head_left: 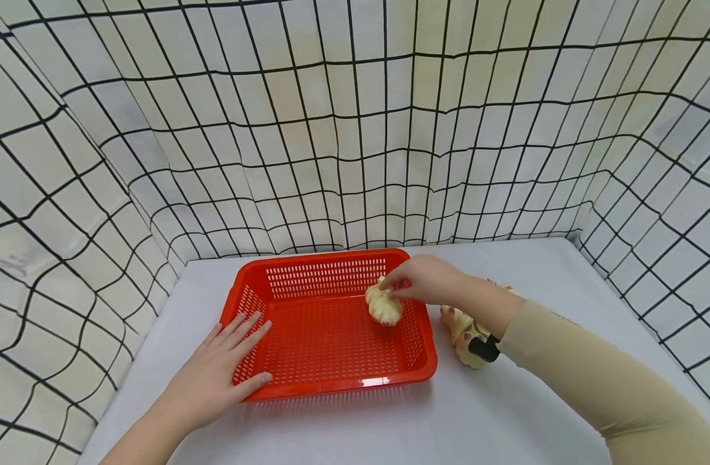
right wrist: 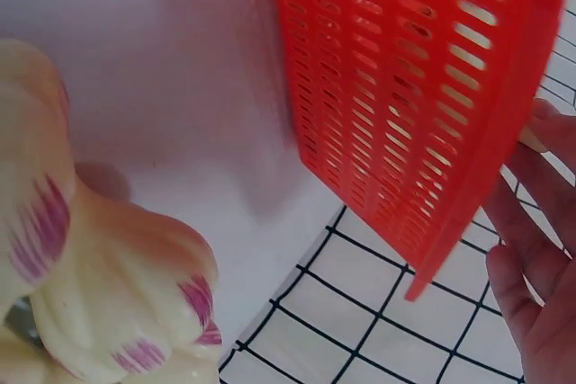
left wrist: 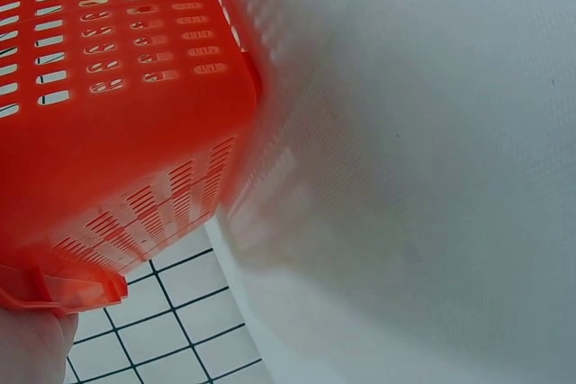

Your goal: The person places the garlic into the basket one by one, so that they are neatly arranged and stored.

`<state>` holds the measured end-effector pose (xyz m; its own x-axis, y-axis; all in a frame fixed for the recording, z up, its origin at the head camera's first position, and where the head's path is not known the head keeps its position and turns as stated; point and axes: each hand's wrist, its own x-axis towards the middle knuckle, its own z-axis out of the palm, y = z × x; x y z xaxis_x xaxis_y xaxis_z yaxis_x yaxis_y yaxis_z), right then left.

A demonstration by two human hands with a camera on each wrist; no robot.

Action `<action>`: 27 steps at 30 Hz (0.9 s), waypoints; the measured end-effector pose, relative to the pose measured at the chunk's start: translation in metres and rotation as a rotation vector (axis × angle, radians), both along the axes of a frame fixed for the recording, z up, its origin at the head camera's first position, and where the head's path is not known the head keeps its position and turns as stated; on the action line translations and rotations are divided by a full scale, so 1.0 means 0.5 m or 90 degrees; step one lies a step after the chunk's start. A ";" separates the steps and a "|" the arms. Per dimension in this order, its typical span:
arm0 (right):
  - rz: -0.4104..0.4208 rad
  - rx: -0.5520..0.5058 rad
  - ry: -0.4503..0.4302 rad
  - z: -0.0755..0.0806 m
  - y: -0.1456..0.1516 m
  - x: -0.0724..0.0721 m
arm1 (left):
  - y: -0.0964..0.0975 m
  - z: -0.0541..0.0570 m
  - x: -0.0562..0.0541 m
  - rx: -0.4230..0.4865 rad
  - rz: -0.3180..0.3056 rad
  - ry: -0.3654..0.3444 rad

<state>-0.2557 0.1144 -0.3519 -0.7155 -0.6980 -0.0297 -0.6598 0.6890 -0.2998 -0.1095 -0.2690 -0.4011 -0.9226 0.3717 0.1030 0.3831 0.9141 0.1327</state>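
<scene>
My right hand (head_left: 426,279) reaches over the right side of a red plastic basket (head_left: 331,391) and pinches a cream-coloured garlic bulb (head_left: 384,305) near its stem. The bulb hangs at the basket's inner right side. In the right wrist view the fingers of the right hand (right wrist: 540,249) show past the basket's rim, and the bulb is mostly hidden behind the slotted wall (right wrist: 387,105). My left hand (head_left: 218,368) rests on the basket's left rim with its fingers straight and spread. Only a bit of the left hand (left wrist: 34,348) shows in the left wrist view.
More garlic bulbs (head_left: 464,332) with purple streaks lie in a bunch right of the basket, partly under my right forearm; they show large in the right wrist view (right wrist: 117,285). A black grid net (head_left: 355,155) before white cloth surrounds the white-covered table (head_left: 541,271).
</scene>
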 end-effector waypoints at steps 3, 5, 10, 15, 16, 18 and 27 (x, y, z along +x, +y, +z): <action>0.015 0.017 0.009 -0.012 -0.010 -0.001 | 0.001 0.000 -0.001 0.001 0.000 -0.003; 0.019 0.027 0.010 -0.019 -0.014 -0.002 | 0.001 -0.001 -0.001 0.002 -0.002 0.001; 0.037 0.053 0.022 -0.029 -0.017 0.000 | 0.003 -0.001 -0.001 0.001 -0.004 0.006; 0.066 0.077 0.055 -0.036 -0.020 0.000 | 0.002 0.001 -0.002 -0.002 0.005 -0.008; 0.071 0.082 0.062 -0.038 -0.021 0.000 | 0.002 0.001 -0.002 -0.003 0.006 -0.010; 0.081 0.090 0.072 -0.041 -0.024 0.000 | 0.001 0.000 -0.002 -0.004 0.008 -0.012; 0.097 0.106 0.096 -0.043 -0.028 0.000 | 0.001 -0.001 -0.002 0.002 0.007 -0.016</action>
<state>-0.2557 0.1006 -0.3734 -0.6080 -0.7921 -0.0540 -0.7879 0.6103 -0.0818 -0.1106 -0.2687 -0.4018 -0.9291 0.3606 0.0817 0.3691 0.9180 0.1449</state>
